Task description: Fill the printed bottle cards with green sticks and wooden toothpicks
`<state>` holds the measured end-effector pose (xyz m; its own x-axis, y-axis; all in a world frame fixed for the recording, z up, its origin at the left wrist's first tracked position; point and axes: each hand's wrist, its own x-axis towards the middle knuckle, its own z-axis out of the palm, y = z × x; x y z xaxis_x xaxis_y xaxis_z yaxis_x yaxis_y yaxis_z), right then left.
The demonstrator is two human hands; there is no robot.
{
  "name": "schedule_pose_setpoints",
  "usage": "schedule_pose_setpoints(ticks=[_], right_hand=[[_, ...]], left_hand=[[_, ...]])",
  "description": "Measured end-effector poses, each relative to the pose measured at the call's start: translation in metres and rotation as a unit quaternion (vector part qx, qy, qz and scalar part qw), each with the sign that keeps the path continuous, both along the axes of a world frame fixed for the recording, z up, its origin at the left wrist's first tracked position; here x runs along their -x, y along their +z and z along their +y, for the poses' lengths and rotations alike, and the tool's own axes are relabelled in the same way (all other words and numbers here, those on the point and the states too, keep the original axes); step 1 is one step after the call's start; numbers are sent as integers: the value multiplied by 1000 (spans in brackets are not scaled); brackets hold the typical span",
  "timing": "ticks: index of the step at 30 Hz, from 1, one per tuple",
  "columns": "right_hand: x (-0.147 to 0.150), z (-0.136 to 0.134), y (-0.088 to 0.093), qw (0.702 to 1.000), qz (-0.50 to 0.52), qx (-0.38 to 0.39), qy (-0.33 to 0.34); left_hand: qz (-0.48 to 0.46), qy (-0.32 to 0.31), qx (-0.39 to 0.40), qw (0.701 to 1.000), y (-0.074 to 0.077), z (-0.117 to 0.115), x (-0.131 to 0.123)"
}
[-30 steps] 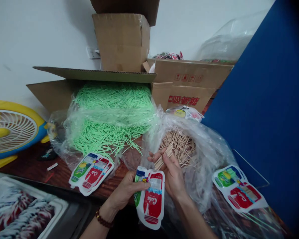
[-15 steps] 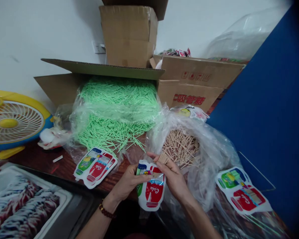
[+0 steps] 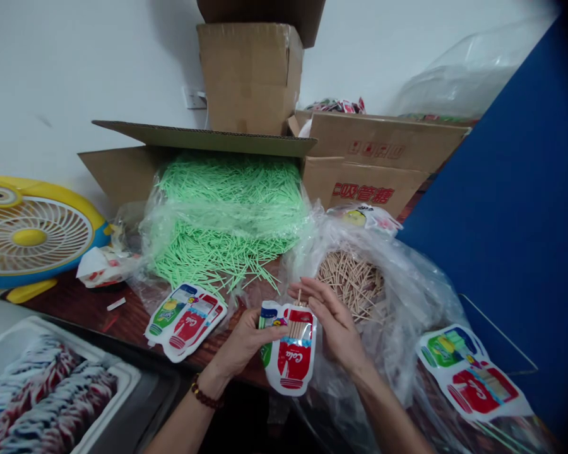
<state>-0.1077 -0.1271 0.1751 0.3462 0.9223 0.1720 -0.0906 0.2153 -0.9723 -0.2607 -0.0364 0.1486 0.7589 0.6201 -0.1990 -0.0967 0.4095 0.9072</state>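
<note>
My left hand pinches the left side of a bottle-shaped plastic pouch, printed with a red cola bottle and a green soda bottle. Thin brown candy sticks show through its clear window, and a few ends poke out of the top. My right hand curves loosely around those ends, thumb in front and fingers behind. Behind it, a heap of loose brown candy sticks lies in a clear plastic bag. Similar pouches lie stacked left of my hands.
Green sticks spill from an open carton at the back. More pouches lie at right beside a blue panel. A yellow fan stands at left, above a white foam box of packed pouches.
The brown candy stick bundle, held above the pouch in my right hand before, now sits mostly inside it. My right fingers have loosened and straightened. The camera view has shifted slightly.
</note>
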Motion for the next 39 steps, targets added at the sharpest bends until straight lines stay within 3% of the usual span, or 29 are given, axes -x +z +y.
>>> schedule_pose_setpoints(ticks=[4, 9, 11, 14, 19, 21, 28, 34, 39], right_hand=[[-3, -1, 1, 986, -165, 13, 25], [-9, -1, 6, 984, -180, -7, 5], [-11, 0, 6, 989, -147, -4, 7], [-11, 0, 1, 1000, -19, 11, -21], [9, 1, -23, 989, 99, 89, 58], [17, 2, -29, 984, 132, 110, 49], [22, 2, -21, 988, 124, 91, -7], [28, 0, -23, 975, 201, 90, 9], [28, -1, -25, 976, 195, 94, 4]], left_hand=[[-6, 13, 0, 1000, 0, 3, 0], [-1, 26, -20, 999, -1, 6, 0], [0, 29, -30, 999, -1, 7, 1], [-6, 31, -28, 999, -2, 8, 3], [-7, 41, -22, 999, -2, 7, 4], [-11, 58, -16, 998, -1, 7, 5], [-10, 53, 7, 999, 7, 4, 7], [-13, 58, 21, 998, 8, 0, 4], [-11, 67, 22, 997, 10, -1, 4]])
